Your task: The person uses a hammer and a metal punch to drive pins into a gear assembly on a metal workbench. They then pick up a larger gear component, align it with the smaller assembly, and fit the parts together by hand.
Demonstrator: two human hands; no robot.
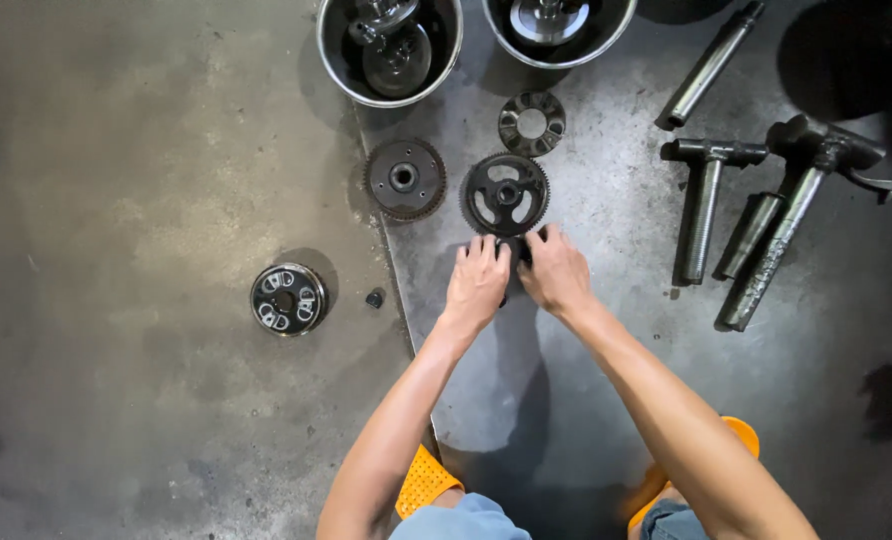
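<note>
My left hand point(477, 281) and my right hand point(556, 270) meet over a small dark metal part point(515, 250) on the floor, fingers curled around it; most of the part is hidden. Just beyond my fingertips lies a black spoked gear point(506, 194). To its left lies a solid toothed gear point(405, 178), and a smaller slotted ring point(531, 122) sits farther back.
Two steel bowls point(338, 60) point(606, 40) holding parts stand at the top. Metal shafts and T-handled tools point(704, 205) point(778, 235) lie at the right. A round clutch-like hub point(288, 298) and a small dark nut point(374, 298) rest at the left. My orange sandals point(421, 480) show below.
</note>
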